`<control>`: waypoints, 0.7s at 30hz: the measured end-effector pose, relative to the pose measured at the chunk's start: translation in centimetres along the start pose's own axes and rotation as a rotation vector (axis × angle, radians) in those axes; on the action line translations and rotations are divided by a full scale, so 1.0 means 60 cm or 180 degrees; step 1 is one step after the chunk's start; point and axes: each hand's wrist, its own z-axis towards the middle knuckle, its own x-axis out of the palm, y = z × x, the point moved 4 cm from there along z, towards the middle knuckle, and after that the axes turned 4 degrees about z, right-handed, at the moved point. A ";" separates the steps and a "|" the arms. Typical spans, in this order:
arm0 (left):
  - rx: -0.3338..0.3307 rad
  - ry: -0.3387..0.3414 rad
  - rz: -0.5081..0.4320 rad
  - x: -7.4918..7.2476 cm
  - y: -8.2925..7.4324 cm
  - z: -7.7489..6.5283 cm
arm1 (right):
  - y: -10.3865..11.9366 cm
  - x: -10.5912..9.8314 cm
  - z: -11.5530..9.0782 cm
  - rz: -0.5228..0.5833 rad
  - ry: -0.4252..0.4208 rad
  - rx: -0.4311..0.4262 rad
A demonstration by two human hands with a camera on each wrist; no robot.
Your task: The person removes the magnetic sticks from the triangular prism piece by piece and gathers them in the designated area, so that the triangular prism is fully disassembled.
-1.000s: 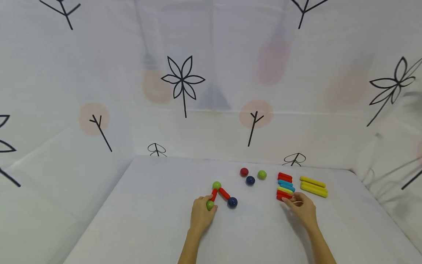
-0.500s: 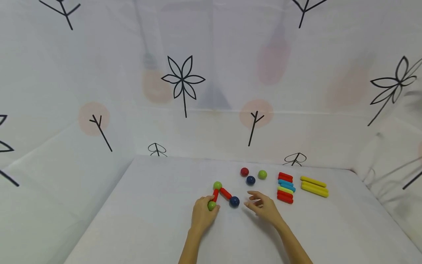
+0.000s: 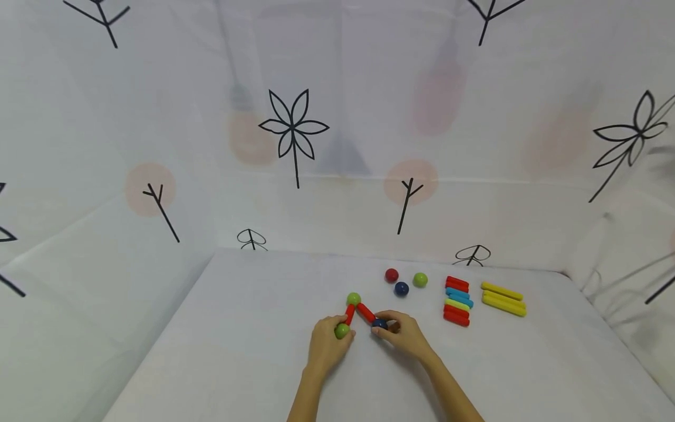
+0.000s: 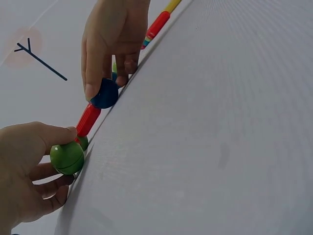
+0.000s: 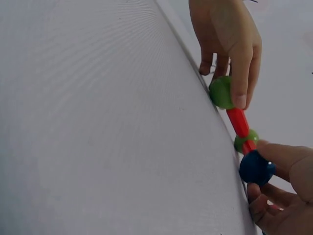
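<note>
Two red rods and three balls form a V shape on the white table. A green ball (image 3: 354, 299) stands at the far corner, with one red rod (image 3: 350, 315) and another red rod (image 3: 366, 312) running from it toward me. My left hand (image 3: 327, 346) grips the near green ball (image 4: 67, 158) between thumb and fingers. Around the dark blue ball (image 4: 105, 94) at the other end curl the thumb and fingers of my right hand (image 3: 405, 334). Part of the blue ball is hidden by that hand in the head view.
Behind the V lie a loose red ball (image 3: 391, 275), a dark blue ball (image 3: 401, 289) and a green ball (image 3: 420, 279). To the right, short red, blue and light-green rods (image 3: 457, 300) lie in a row beside longer yellow rods (image 3: 503, 299). A patterned white cloth (image 3: 337, 217) rises behind the table.
My right hand has come left from the row of short rods to the blue ball and taken hold of it. The V shape has shifted slightly right, my left hand along with it.
</note>
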 end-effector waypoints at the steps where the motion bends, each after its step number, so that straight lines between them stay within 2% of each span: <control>1: 0.0022 -0.0005 -0.0012 0.000 0.000 0.000 | 0.000 0.000 0.000 -0.0002 -0.0014 0.0022; 6: 0.0045 -0.0016 -0.0017 0.001 0.001 0.000 | 0.003 0.002 0.001 -0.0006 -0.0068 0.0064; 21: 0.0065 0.0015 0.0045 0.001 0.001 0.002 | 0.006 0.010 0.001 -0.0111 -0.0068 -0.0193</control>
